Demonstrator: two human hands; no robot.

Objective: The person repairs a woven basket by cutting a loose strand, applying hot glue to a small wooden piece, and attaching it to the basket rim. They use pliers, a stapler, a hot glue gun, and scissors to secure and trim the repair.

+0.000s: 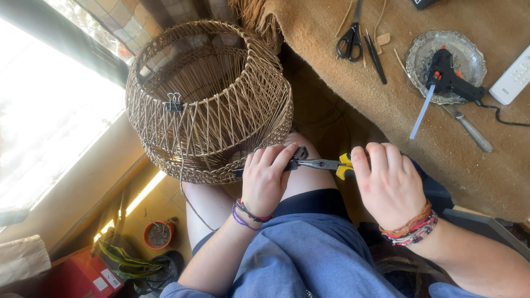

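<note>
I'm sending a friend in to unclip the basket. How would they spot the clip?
Find the big woven basket resting on the person's lap. On its upper rim, the side toward the window, sits a small black binder clip with silver wire handles, the only metal piece on the weave.

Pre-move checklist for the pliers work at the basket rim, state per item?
1. Right hand grips pliers by the yellow handles: ok.
2. Left hand steadies the pliers' jaw end at the woven basket rim: ok.
3. What the plier jaws clamp: cannot tell, fingers cover it.
4. Basket rests on the lap: ok.
5. Binder clip clamped on the weave: ok.
6. Glue gun parked on the glass dish, away from both hands: ok.
</note>
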